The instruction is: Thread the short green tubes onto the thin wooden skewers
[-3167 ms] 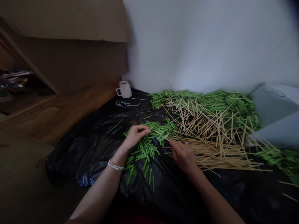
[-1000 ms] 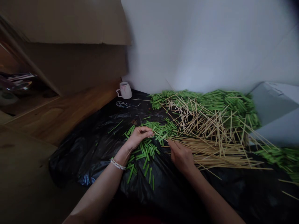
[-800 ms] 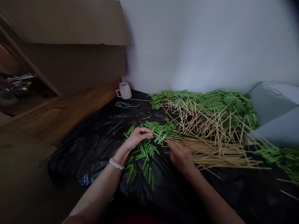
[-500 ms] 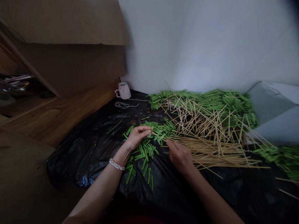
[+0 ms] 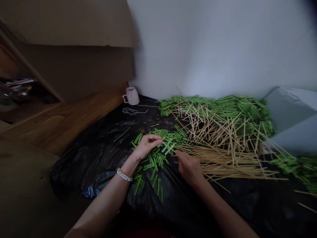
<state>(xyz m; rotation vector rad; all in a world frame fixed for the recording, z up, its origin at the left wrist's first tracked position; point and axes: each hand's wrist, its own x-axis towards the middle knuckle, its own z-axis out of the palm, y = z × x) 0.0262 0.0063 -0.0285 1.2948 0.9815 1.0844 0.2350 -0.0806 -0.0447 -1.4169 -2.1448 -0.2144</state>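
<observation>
My left hand (image 5: 148,146), with a beaded bracelet at the wrist, has thumb and forefinger pinched at the left end of a thin wooden skewer. Closed around the same skewer farther right is my right hand (image 5: 190,168); its fingers are partly hidden. Whether a green piece is also in the left fingertips is too small to tell. Under and around the left hand lie loose cut green stem pieces (image 5: 156,158). Just beyond the right hand is a layer of bare wooden skewers (image 5: 230,162), lying mostly lengthwise.
Black plastic sheeting (image 5: 81,152) covers the work surface. At the back, skewers tipped with green pieces (image 5: 228,107) are heaped along the wall. A white mug (image 5: 132,96) and a tangled string (image 5: 131,111) stand back left. A cardboard box (image 5: 81,66) rises left; a pale box (image 5: 292,115) sits right.
Both hands stay almost in place, still pinched on the skewer. The right hand has shifted slightly left, and the whole view has moved a little.
</observation>
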